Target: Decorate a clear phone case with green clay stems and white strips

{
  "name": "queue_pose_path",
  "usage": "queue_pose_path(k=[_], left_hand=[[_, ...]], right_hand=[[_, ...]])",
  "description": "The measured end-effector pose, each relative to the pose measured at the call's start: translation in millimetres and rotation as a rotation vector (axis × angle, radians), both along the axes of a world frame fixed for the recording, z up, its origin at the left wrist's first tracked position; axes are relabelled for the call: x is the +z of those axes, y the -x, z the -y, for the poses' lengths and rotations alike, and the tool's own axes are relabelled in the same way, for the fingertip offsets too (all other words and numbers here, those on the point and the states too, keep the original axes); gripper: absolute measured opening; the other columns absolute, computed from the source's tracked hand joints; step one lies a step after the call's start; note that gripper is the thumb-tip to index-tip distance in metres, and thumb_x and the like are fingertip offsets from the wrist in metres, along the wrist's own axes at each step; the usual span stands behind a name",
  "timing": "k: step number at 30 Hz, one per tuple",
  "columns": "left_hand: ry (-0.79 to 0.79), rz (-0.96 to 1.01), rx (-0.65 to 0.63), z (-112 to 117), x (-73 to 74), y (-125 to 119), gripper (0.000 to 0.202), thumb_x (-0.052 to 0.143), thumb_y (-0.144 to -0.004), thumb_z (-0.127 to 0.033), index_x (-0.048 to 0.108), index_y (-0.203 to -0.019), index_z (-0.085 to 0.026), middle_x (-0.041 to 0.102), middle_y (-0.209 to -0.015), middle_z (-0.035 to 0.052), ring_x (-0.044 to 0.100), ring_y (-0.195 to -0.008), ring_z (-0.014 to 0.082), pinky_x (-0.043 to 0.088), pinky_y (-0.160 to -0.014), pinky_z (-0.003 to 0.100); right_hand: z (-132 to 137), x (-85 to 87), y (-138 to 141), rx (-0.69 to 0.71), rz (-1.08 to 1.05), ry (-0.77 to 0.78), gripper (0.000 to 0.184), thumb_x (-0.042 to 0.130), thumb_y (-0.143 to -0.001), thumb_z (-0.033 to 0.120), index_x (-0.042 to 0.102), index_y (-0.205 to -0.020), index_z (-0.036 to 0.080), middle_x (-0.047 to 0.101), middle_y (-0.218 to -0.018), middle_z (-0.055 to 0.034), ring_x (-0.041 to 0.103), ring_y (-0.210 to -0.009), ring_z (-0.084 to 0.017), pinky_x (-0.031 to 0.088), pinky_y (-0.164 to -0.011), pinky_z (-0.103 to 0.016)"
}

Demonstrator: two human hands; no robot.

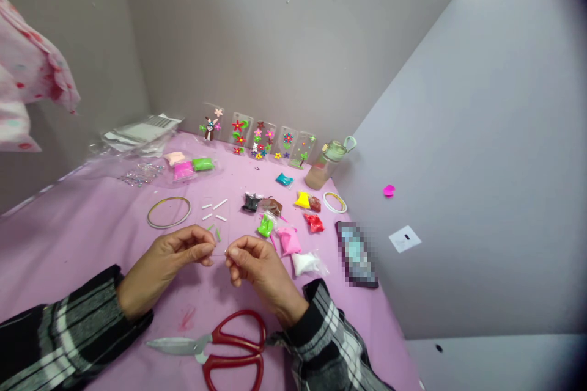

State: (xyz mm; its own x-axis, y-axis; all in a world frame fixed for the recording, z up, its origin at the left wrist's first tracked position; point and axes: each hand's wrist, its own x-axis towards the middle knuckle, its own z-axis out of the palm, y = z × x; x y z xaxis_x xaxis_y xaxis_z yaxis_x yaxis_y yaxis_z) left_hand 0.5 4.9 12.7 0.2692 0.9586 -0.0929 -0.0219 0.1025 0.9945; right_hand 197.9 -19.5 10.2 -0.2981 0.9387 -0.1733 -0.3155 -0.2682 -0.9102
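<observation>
My left hand [188,250] is closed in a pinch, thumb against fingers, at the near left edge of a faint clear panel [220,195]. Close beside it, my right hand [254,266] is also pinched, a small gap between the two. What either hand holds is too small to make out. Several short white strips [221,203] lie on the panel beyond my fingertips, with small green strips [218,234] nearer. Red-handled scissors [206,345] lie partly open below my hands, blades to the left.
Bagged clay pieces, including pink [288,241], white [305,264] and light green [265,226], sit right of the panel. Tape rolls [169,212] flank the work area. A phone [358,255] lies at the right edge. Decorated clear cases [263,140] and a jar [328,164] stand behind.
</observation>
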Motion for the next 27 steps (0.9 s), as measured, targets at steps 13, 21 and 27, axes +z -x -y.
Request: queue_pose_path(k=[13,21,27], left_hand=[[-0.028,-0.022,0.006,0.0,0.2,-1.9,0.021,0.083,-0.075,-0.041,0.076,-0.086,-0.025,0.074,-0.082,-0.0010,0.069,-0.082,0.0188,0.055,-0.077,0.026],[-0.054,-0.070,-0.011,0.2,-2.5,1.9,0.026,0.080,-0.076,-0.048,0.075,-0.073,-0.023,0.069,-0.068,-0.0012,0.065,-0.071,0.0185,0.053,-0.071,0.026],[-0.054,-0.081,0.001,1.5,1.8,-1.2,0.026,0.083,-0.072,-0.048,0.076,-0.080,-0.024,0.073,-0.078,0.0004,0.066,-0.078,0.0202,0.054,-0.074,0.027]], right_hand=[[-0.3,-2.3,-1.1,0.026,0.021,0.008,0.039,0.088,-0.074,0.049,0.069,-0.082,0.016,0.068,-0.074,0.0016,0.053,-0.052,-0.007,0.038,-0.052,-0.021],[1.0,1.4,-1.6,0.037,0.060,0.019,0.041,0.086,-0.075,0.053,0.069,-0.083,0.016,0.071,-0.076,0.0007,0.049,-0.050,-0.006,0.035,-0.050,-0.021],[1.1,2.6,-1.2,0.047,0.068,0.009,0.039,0.085,-0.076,0.052,0.071,-0.082,0.016,0.069,-0.074,0.0013,0.049,-0.051,-0.006,0.035,-0.051,-0.022]])
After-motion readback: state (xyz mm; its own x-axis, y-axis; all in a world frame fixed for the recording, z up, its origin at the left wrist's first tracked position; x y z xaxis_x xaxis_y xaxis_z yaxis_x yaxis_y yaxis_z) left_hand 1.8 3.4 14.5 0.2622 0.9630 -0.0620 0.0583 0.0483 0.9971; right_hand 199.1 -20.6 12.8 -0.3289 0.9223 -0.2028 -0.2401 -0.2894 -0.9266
